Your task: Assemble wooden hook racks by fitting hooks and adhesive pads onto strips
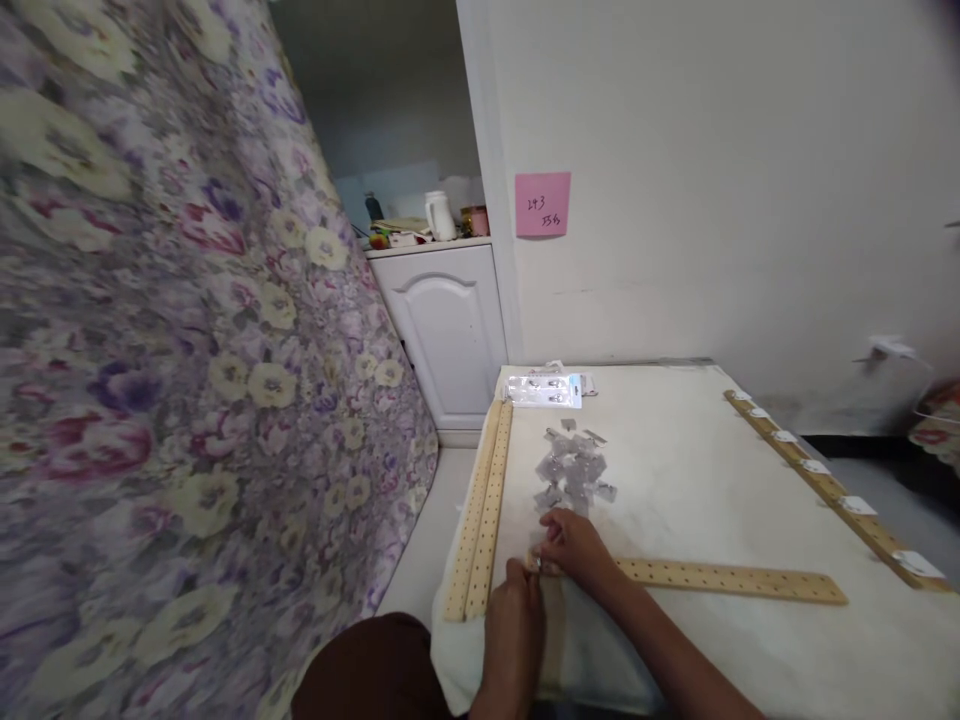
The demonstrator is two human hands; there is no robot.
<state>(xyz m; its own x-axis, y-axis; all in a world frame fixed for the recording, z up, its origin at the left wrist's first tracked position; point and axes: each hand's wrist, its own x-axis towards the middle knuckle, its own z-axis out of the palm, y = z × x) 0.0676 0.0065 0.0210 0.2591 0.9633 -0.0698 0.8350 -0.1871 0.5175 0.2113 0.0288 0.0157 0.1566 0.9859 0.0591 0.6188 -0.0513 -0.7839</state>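
My left hand is closed, with its fingertips at a small shiny metal piece near the left end of a perforated wooden strip. Just above and to the right, my right hand has its fingers bent in a pinch over that same end. What sits between its fingertips is too small to make out, and the strip's end is mostly hidden by both hands. Beyond my right hand lies a loose pile of small clear plastic bags, some with shiny metal bits in them.
Two more perforated strips lie along the table's left edge. A wooden strip with white pieces runs along the right edge. A clear packet rests at the back of the white-covered table. A floral curtain hangs at left.
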